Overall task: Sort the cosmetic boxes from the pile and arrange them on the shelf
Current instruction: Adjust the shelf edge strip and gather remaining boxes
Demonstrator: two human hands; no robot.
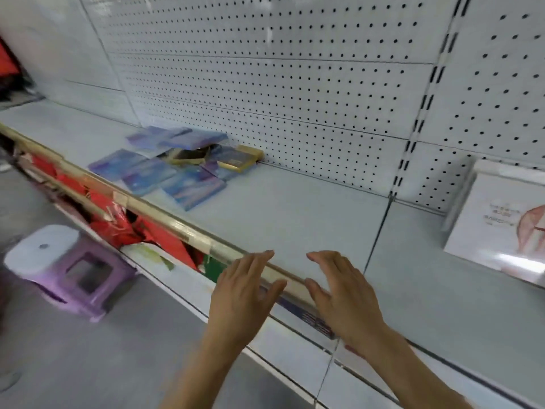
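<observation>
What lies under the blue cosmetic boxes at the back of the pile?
Under the blue boxes gold-edged boxes show through a gap, resting on the shelf. How many lie beneath, and their full shapes, stay covered.

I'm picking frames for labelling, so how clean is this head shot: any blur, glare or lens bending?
Head view: motion blur smears the white box at right and softens the pile of cosmetic boxes; a glare streak crosses the white box's front; wide-angle bending curves the shelf edge; both hands, left hand and right hand, stay fairly sharp.
</observation>
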